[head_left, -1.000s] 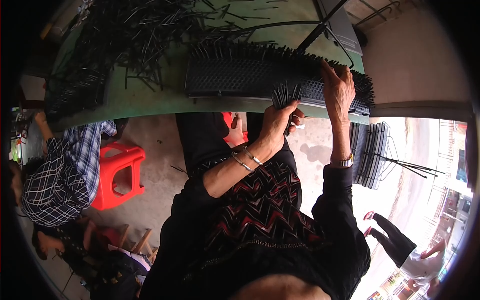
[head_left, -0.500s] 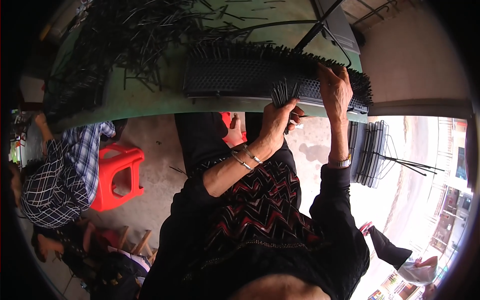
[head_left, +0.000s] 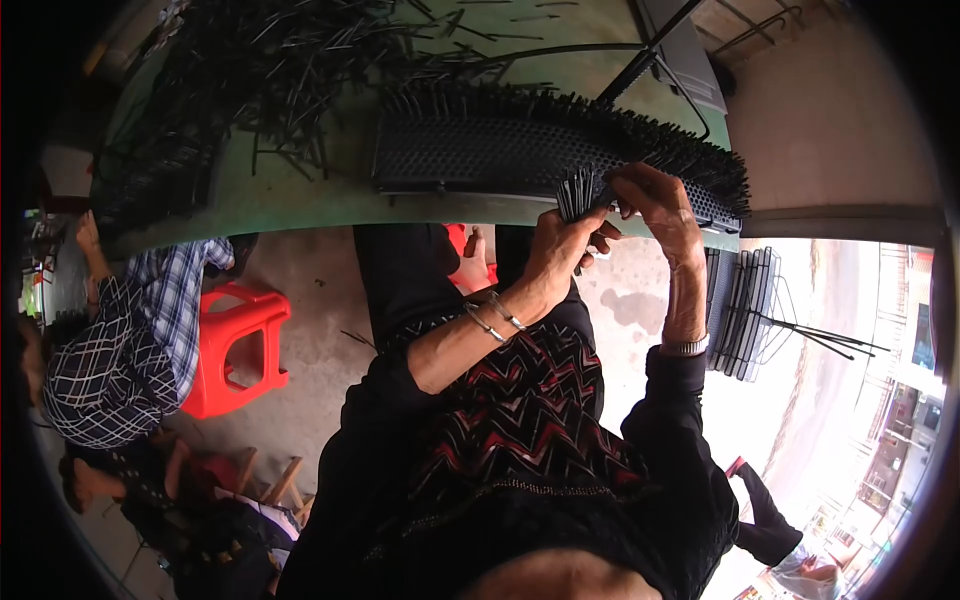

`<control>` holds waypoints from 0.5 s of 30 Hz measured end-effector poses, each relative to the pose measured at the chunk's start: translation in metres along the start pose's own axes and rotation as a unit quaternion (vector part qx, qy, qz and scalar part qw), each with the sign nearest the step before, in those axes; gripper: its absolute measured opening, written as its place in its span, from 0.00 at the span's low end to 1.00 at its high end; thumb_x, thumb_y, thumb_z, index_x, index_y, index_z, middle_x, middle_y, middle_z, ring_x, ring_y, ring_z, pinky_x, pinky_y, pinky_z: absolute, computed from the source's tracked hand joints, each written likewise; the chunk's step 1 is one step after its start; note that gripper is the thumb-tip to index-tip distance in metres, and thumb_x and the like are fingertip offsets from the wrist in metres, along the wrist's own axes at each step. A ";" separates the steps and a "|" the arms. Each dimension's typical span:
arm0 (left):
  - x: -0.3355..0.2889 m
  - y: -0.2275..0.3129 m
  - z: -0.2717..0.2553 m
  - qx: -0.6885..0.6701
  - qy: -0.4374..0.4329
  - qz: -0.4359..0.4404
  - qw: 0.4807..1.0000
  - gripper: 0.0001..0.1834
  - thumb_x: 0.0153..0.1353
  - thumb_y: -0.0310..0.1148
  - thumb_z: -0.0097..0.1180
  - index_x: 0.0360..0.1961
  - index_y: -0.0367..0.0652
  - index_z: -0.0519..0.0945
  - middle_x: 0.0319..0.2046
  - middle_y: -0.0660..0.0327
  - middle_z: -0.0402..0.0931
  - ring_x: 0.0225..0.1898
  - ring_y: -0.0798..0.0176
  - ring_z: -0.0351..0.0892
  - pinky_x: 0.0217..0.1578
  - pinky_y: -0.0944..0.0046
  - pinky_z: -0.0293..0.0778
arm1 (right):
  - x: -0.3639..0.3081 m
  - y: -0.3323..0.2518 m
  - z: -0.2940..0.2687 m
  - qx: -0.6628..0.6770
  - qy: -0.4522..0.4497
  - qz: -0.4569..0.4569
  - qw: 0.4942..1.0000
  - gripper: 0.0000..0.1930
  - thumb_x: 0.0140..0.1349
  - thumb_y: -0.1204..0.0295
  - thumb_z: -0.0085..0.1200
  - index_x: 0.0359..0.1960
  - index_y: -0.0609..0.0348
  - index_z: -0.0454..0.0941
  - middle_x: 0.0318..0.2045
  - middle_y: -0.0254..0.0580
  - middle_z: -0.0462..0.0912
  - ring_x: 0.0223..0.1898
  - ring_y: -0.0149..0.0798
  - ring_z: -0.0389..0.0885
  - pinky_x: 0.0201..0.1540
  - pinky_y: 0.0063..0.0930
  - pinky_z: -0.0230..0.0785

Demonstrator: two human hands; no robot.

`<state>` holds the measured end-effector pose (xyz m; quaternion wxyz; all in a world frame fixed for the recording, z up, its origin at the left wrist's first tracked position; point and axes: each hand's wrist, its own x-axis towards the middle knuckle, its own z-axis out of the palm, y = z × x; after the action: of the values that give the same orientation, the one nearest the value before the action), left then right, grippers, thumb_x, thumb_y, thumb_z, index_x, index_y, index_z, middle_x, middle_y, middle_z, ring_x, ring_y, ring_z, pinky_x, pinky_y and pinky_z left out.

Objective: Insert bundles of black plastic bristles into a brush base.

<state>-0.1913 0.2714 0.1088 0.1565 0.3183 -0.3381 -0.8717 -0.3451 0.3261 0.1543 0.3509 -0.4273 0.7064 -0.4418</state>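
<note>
My left hand point(head_left: 560, 248) is closed around a bundle of thin black sticks point(head_left: 576, 194), which stand upright out of the fist. My right hand point(head_left: 662, 212) is at the right side of that bundle, its fingers bent and pinched together; whatever they grip is too small to make out. Just beyond both hands lies a long black perforated block point(head_left: 470, 152) along the table's near edge. Short black sticks point(head_left: 680, 145) poke up from its holes in dense rows along the far side and right end, while the holes on its near left part show bare.
Many loose black sticks point(head_left: 290, 75) lie heaped on the green table point(head_left: 285, 215). A black metal rod frame point(head_left: 630, 75) stands behind the block. Right of my legs are wire racks point(head_left: 745, 310). A red stool point(head_left: 235, 350) and people point(head_left: 110, 370) are at the left.
My right hand has come back from the rows of sticks on the block to the bundle in my left hand. The left hand has shifted slightly to the right.
</note>
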 end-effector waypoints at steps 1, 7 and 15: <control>0.001 -0.001 -0.002 0.000 0.001 0.000 1.000 0.11 0.63 0.38 0.54 0.36 0.40 0.80 0.27 0.59 0.82 0.24 0.73 0.74 0.18 0.75 0.59 | 0.000 -0.001 -0.001 0.000 -0.001 0.000 1.000 0.10 0.61 0.72 0.53 0.38 0.68 0.79 0.25 0.38 0.79 0.27 0.26 0.76 0.30 0.18 0.68; 0.001 0.007 -0.007 -0.010 -0.022 -0.049 0.999 0.12 0.64 0.38 0.52 0.41 0.42 0.79 0.34 0.59 0.83 0.32 0.70 0.79 0.22 0.72 0.65 | -0.001 0.000 -0.009 -0.091 -0.069 -0.102 0.988 0.07 0.61 0.76 0.51 0.36 0.68 0.78 0.28 0.38 0.80 0.30 0.28 0.80 0.34 0.19 0.72; 0.013 0.000 -0.012 -0.103 0.029 -0.039 0.993 0.13 0.63 0.41 0.55 0.42 0.43 0.78 0.32 0.56 0.82 0.31 0.61 0.82 0.25 0.61 0.81 | 0.015 0.005 0.004 -0.084 0.325 -0.126 0.934 0.06 0.64 0.77 0.50 0.39 0.65 0.78 0.28 0.39 0.83 0.31 0.27 0.81 0.35 0.20 0.74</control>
<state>-0.1928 0.2594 0.0960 0.1641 0.3384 -0.2290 -0.8979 -0.3490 0.3125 0.1460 0.0065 -0.3740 0.7567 -0.5362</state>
